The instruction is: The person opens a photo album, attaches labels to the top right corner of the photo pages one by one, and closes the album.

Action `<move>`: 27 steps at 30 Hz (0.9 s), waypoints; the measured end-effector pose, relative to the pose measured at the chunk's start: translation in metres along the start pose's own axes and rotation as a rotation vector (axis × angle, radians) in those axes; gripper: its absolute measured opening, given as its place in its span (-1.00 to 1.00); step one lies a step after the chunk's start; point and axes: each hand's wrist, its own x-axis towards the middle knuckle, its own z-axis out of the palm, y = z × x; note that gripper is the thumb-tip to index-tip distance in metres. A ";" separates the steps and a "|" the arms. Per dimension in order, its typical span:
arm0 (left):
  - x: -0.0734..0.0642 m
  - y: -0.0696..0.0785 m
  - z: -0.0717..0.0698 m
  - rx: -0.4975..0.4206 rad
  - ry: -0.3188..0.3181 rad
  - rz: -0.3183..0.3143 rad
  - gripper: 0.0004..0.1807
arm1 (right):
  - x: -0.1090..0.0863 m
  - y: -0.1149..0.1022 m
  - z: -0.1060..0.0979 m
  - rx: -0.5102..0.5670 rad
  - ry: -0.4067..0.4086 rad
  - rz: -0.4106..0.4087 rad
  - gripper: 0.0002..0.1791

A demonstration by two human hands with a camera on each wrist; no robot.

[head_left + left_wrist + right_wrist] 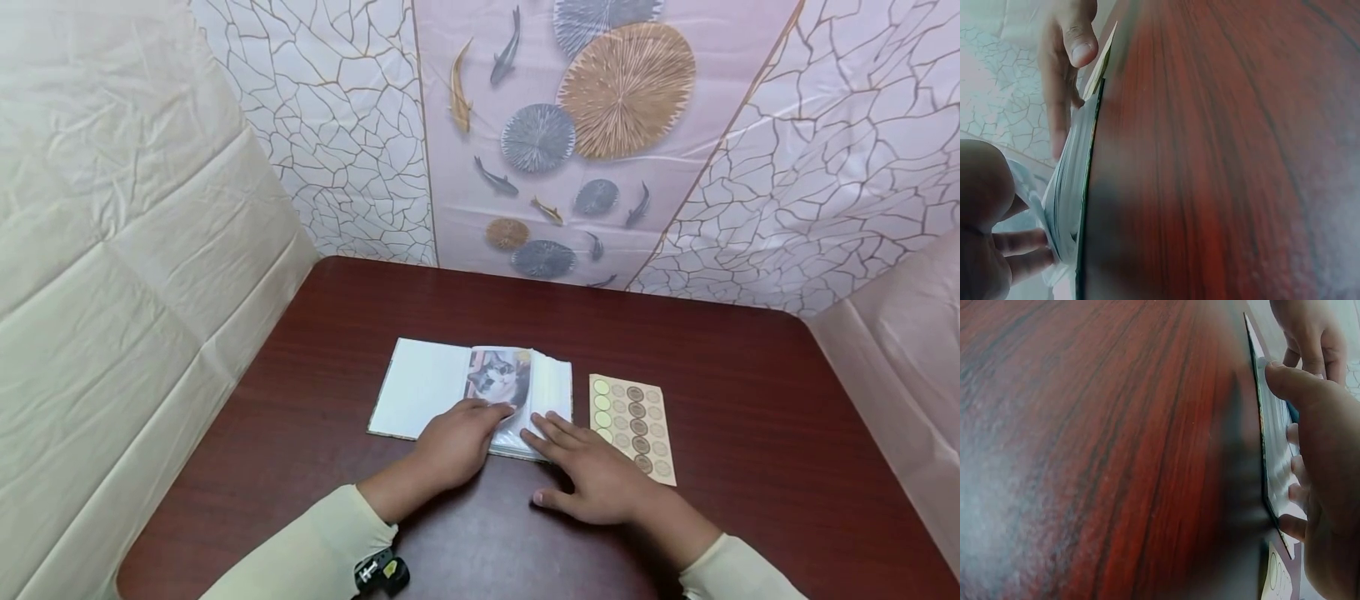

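A small photo album [420, 387] lies spread on the table, its white inside cover to the left. On the lifted clear page shows a cat photo [495, 377], its lower right corner curling up. My left hand [453, 443] pinches that page by its lower edge; the left wrist view shows the plastic page [1047, 219] bowed up off the stack, between thumb and fingers. My right hand [596, 477] rests on the right-hand pages with fingers straight and spread, thumb out toward the table.
Just right of the album lies a sheet of round stickers [633, 429] in cream and brown columns, partly behind my right hand. The dark red wooden table [750, 417] has fabric hangings behind it and at both sides. A black strap device [381, 573] sits at my left sleeve.
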 end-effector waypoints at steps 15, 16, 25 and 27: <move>-0.012 -0.007 -0.006 -0.078 0.128 0.034 -0.56 | 0.000 -0.001 0.003 0.010 0.002 0.024 -0.16; -0.012 -0.007 -0.007 -0.081 0.143 0.042 -0.54 | 0.000 -0.001 0.003 0.009 0.002 0.025 -0.16; -0.020 -0.014 -0.016 -0.093 0.294 0.088 -0.40 | -0.001 -0.001 0.005 0.016 0.001 0.036 -0.15; -0.022 -0.015 -0.018 -0.094 0.314 0.079 -0.39 | -0.001 -0.001 0.005 0.017 0.000 0.039 -0.15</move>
